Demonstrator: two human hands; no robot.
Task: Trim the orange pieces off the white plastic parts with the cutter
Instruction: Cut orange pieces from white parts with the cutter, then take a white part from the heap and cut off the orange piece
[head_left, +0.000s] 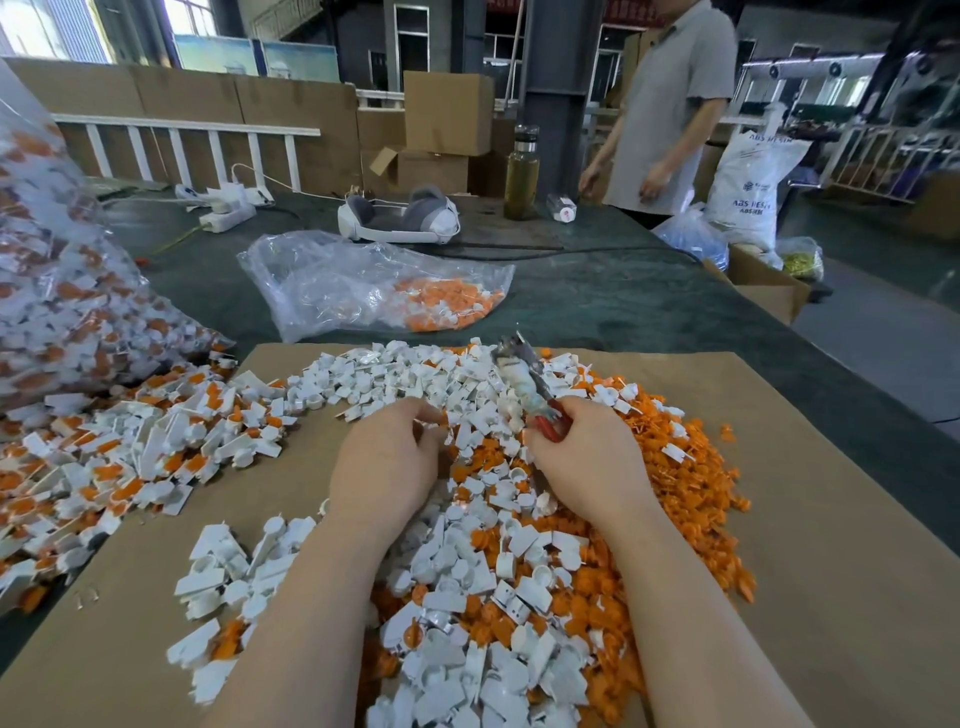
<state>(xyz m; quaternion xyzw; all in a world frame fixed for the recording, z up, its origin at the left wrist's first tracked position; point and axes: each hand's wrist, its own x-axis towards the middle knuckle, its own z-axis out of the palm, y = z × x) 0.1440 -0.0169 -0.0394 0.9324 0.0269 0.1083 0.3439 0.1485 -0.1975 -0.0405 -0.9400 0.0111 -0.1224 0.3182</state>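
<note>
My right hand (582, 457) grips the red handles of the cutter (524, 379), whose taped jaws point up and away from me. My left hand (389, 462) is curled just left of it, fingertips pinched together; what they hold is hidden. Both hands hover over a heap of trimmed white parts (467, 597) mixed with loose orange pieces (691, 483) on a cardboard sheet (831, 597). To the left lies a pile of white parts with orange pieces still attached (119, 452).
A large clear bag of untrimmed parts (57, 291) leans at the far left. A flatter bag with orange scraps (384, 291) lies beyond the cardboard. A headset (400, 218), a bottle (522, 171) and a power strip (228, 213) sit further back. A person (670, 104) stands at the table's far right.
</note>
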